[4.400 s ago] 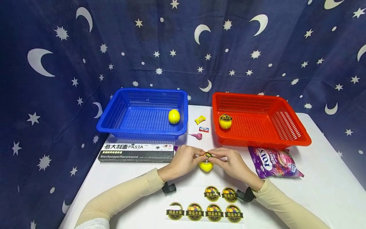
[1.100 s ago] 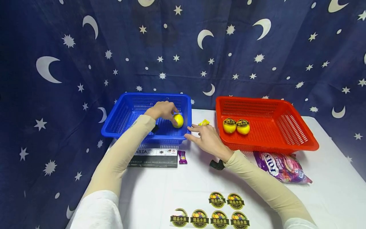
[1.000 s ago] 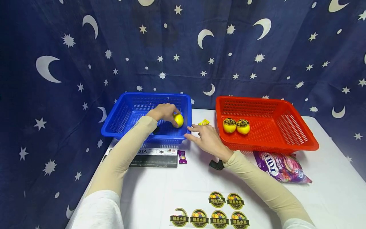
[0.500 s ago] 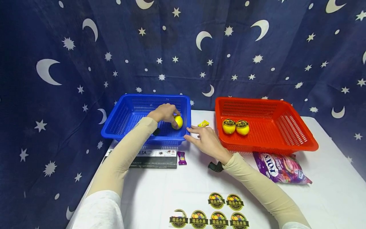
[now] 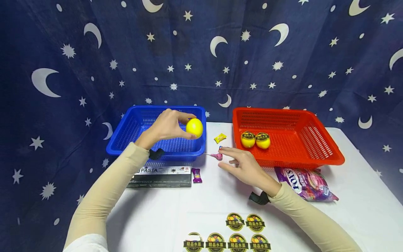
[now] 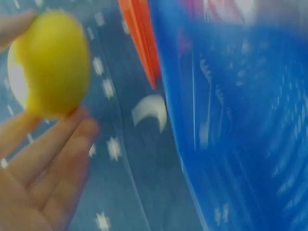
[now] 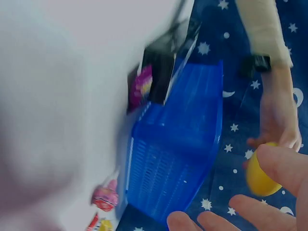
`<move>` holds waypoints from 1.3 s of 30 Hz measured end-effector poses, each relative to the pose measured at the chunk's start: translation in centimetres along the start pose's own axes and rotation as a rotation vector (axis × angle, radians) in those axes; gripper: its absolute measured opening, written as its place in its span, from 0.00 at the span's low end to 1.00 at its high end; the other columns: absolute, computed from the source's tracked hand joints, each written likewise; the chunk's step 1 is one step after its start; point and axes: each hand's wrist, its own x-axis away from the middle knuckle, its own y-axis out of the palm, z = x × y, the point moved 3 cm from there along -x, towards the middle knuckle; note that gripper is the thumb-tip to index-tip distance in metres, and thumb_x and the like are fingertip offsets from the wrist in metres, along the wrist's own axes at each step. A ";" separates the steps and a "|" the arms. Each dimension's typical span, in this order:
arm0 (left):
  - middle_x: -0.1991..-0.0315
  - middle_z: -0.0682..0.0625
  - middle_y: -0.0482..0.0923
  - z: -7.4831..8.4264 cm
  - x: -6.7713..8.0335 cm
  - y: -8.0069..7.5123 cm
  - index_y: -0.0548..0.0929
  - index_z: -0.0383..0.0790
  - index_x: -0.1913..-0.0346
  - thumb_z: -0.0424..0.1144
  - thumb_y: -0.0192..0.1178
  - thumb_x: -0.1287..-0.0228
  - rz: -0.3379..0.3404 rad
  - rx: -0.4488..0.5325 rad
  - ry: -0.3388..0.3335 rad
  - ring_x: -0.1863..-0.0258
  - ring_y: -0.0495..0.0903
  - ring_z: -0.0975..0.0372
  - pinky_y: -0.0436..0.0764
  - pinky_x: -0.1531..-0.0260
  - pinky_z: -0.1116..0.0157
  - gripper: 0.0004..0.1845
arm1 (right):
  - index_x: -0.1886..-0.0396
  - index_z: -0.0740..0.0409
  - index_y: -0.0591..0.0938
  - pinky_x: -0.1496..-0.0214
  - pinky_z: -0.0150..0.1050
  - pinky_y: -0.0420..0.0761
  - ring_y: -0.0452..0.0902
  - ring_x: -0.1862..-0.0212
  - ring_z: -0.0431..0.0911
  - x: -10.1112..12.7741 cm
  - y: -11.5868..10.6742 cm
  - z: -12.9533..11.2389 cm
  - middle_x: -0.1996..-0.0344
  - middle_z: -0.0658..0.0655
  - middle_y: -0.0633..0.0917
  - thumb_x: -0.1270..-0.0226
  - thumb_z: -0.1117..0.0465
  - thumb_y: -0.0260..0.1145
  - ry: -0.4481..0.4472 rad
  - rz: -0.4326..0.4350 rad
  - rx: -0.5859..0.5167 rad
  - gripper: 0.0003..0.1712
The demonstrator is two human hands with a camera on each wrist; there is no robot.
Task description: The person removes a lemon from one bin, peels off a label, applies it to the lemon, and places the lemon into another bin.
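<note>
Sticker sheet lies nearest on white worktop. Right hand hovers over worktop, fingers loose, holding nothing. Left hand pinches plain yellow ball, lifted above blue basket. Red basket holds two stickered balls. Step looks like: fetching ball. Next probably needs ball brought near, steady pinch, sticker peeled.

On the white table: a blue plastic mesh basket and a red plastic mesh basket side by side, a black pasta box, small wrapped candies, a pink lollipop, a purple candy bag, a sheet of round stickers.
</note>
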 end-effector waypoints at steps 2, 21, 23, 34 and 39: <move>0.57 0.51 0.92 1.8 2.0 0.5 0.87 0.52 0.41 0.60 0.78 0.56 0.077 0.048 0.073 0.58 0.89 0.57 0.79 0.61 0.61 0.36 | 0.37 0.54 0.84 0.50 0.43 0.88 0.88 0.46 0.52 1.3 -0.4 0.1 0.37 0.58 0.85 0.35 0.51 0.75 0.021 -0.012 -0.012 0.28; 0.62 0.56 0.91 7.7 8.1 14.0 0.87 0.51 0.42 0.63 0.76 0.51 -0.076 0.072 0.075 0.69 0.85 0.65 0.74 0.69 0.73 0.34 | 0.30 0.63 0.76 0.49 0.44 0.88 0.83 0.39 0.61 6.4 1.7 3.3 0.34 0.64 0.81 0.34 0.51 0.74 0.048 -0.193 -0.174 0.37; 0.64 0.57 0.90 7.7 8.1 14.6 0.87 0.50 0.41 0.62 0.77 0.51 -0.107 0.085 0.079 0.72 0.81 0.69 0.72 0.72 0.75 0.34 | 0.30 0.64 0.76 0.49 0.44 0.88 0.82 0.39 0.61 6.3 2.1 3.3 0.34 0.65 0.81 0.34 0.52 0.73 0.044 -0.206 -0.182 0.37; 0.72 0.55 0.83 8.2 8.4 15.7 0.83 0.49 0.36 0.60 0.76 0.46 -0.158 0.112 0.079 0.79 0.67 0.72 0.64 0.79 0.76 0.36 | 0.31 0.57 0.78 0.49 0.37 0.85 0.84 0.49 0.42 6.3 2.8 3.1 0.40 0.55 0.87 0.33 0.46 0.71 0.014 -0.177 0.052 0.35; 0.70 0.54 0.85 8.4 8.5 15.6 0.81 0.49 0.33 0.62 0.74 0.45 -0.175 0.085 0.052 0.81 0.66 0.72 0.66 0.80 0.75 0.38 | 0.31 0.56 0.78 0.47 0.42 0.85 0.85 0.46 0.47 6.7 2.1 3.0 0.39 0.55 0.86 0.34 0.44 0.72 0.040 -0.182 0.083 0.36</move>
